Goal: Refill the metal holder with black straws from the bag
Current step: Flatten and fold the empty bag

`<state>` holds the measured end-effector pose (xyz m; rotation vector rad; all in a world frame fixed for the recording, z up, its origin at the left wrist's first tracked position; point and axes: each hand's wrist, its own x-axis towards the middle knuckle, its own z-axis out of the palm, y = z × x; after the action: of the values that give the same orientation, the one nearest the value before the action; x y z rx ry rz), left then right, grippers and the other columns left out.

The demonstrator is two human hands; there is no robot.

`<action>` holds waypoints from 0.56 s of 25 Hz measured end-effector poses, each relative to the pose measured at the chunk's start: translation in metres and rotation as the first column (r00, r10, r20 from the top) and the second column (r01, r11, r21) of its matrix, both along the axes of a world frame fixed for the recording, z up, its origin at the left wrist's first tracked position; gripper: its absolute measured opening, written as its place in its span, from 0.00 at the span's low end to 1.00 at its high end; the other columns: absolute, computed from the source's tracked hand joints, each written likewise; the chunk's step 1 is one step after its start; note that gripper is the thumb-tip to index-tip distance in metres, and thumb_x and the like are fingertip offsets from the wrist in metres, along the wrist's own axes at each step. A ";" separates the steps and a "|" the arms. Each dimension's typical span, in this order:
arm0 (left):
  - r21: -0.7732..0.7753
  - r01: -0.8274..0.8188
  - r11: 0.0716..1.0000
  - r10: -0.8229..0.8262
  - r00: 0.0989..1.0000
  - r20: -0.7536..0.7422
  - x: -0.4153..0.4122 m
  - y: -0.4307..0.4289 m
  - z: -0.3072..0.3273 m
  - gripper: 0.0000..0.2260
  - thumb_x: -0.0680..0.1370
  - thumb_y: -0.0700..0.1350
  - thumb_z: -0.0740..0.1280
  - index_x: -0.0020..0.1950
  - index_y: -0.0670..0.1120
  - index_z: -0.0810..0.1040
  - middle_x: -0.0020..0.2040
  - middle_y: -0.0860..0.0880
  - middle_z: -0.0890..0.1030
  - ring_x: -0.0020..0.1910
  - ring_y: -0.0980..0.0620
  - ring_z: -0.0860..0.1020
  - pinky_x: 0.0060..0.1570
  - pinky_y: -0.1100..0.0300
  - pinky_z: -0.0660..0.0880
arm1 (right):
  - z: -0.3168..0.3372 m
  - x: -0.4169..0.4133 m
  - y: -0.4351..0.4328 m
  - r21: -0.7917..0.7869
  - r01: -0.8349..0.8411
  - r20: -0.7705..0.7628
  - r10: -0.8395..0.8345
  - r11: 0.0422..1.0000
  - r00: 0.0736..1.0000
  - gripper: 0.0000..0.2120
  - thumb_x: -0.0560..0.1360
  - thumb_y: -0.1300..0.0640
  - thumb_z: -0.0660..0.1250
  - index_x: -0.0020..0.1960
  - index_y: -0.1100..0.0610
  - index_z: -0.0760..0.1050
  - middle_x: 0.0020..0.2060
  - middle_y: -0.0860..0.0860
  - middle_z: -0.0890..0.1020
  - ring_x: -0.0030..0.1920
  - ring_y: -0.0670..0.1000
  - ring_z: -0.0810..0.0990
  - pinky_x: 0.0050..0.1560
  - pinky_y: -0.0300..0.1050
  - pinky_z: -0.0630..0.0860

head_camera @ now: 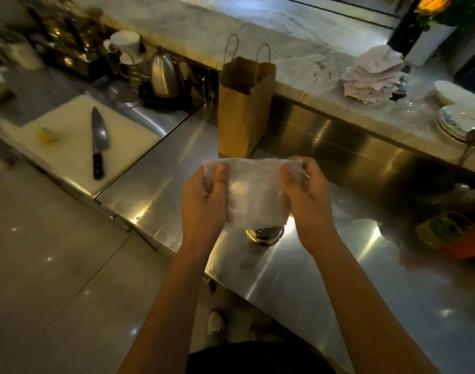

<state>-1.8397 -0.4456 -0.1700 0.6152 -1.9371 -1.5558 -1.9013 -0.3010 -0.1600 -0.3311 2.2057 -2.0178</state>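
A clear, crinkled plastic bag point(254, 193) is stretched between both hands above the steel counter point(298, 279). My left hand point(204, 201) pinches its left top corner and my right hand point(304, 195) pinches its right top corner. No black straws show through the bag. Directly under the bag stands the round metal holder point(264, 234); only its shiny lower rim shows, and its opening is hidden by the bag. A brown paper bag point(244, 109) with twine handles stands open just behind the plastic bag.
To the left lies a white cutting board point(69, 157) with a large knife point(98, 144) and a lemon piece point(47, 134). A steel kettle point(165, 76) stands behind it. On the marble ledge sit paper napkins point(371, 76) and stacked plates point(457, 122). An orange container point(457, 238) stands at right.
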 end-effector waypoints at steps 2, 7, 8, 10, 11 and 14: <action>-0.015 -0.118 0.993 0.118 0.993 0.002 0.014 -0.010 -0.001 0.12 0.81 0.51 0.62 0.40 0.47 0.76 0.30 0.54 0.76 0.27 0.61 0.75 0.28 0.62 0.72 | -0.005 -0.002 -0.008 -0.031 -0.209 0.107 0.211 0.977 0.972 0.11 0.76 0.51 0.67 0.58 0.51 0.73 0.44 0.40 0.83 0.47 0.39 0.83 0.42 0.36 0.80; 0.064 -0.261 0.963 0.262 0.965 -0.014 0.055 -0.003 0.010 0.10 0.81 0.47 0.63 0.42 0.44 0.76 0.28 0.55 0.79 0.25 0.60 0.77 0.25 0.62 0.74 | -0.008 -0.004 -0.017 -0.053 -0.416 0.126 0.420 0.908 0.899 0.17 0.73 0.57 0.72 0.61 0.57 0.75 0.52 0.51 0.84 0.50 0.47 0.84 0.46 0.41 0.82; 0.096 -0.241 0.966 0.243 0.970 -0.002 0.067 0.002 0.008 0.10 0.80 0.47 0.64 0.46 0.42 0.77 0.30 0.53 0.80 0.27 0.58 0.78 0.27 0.61 0.75 | -0.009 -0.002 -0.018 -0.070 -0.438 0.116 0.443 0.896 0.889 0.18 0.73 0.57 0.72 0.62 0.57 0.75 0.53 0.52 0.84 0.51 0.47 0.84 0.47 0.41 0.82; 0.172 -0.164 0.971 0.167 0.986 0.001 0.093 0.014 0.001 0.10 0.79 0.46 0.66 0.54 0.40 0.78 0.40 0.47 0.83 0.37 0.51 0.83 0.33 0.57 0.79 | -0.011 0.003 -0.017 -0.120 -0.487 0.101 0.499 0.865 0.861 0.17 0.73 0.59 0.72 0.61 0.57 0.75 0.50 0.51 0.84 0.48 0.46 0.85 0.44 0.40 0.81; 0.204 -0.153 0.967 0.157 0.988 -0.004 0.110 0.023 -0.004 0.11 0.78 0.45 0.66 0.57 0.41 0.78 0.44 0.45 0.83 0.41 0.49 0.84 0.36 0.56 0.79 | -0.015 0.006 -0.017 -0.149 -0.518 0.107 0.535 0.842 0.838 0.15 0.73 0.60 0.72 0.59 0.57 0.76 0.48 0.50 0.85 0.46 0.46 0.85 0.43 0.40 0.81; 0.261 -0.264 0.928 0.261 0.964 0.045 0.166 0.056 -0.017 0.09 0.75 0.45 0.70 0.54 0.47 0.82 0.45 0.46 0.85 0.43 0.48 0.83 0.38 0.54 0.79 | -0.024 0.036 -0.019 -0.160 -0.650 0.104 0.667 0.743 0.738 0.11 0.73 0.60 0.73 0.52 0.50 0.77 0.40 0.47 0.86 0.41 0.46 0.85 0.41 0.44 0.83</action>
<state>-1.6737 -0.3893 -0.1866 0.9543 -1.5846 -1.6494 -1.8656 -0.3203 -0.1837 -0.8115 1.5522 -1.6812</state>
